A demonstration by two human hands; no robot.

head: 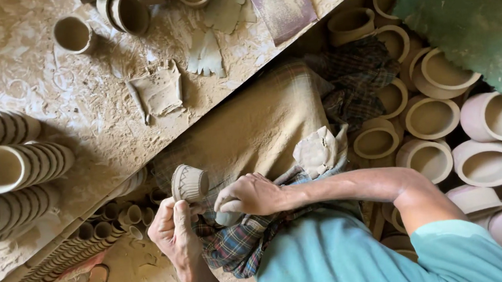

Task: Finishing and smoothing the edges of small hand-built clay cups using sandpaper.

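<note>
The left hand grips a small patterned clay cup, while the right hand closes around a grey tool.

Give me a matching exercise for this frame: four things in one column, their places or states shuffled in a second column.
Things:
1. patterned clay cup
2. stacked cups
3. green cloth
4. flat clay scrap

Places:
A. top right corner, above the pots
B. lying on the dusty board
C. held in the left hand
D. lying sideways at the left edge

Pairs: 1-C, 2-D, 3-A, 4-B
</note>
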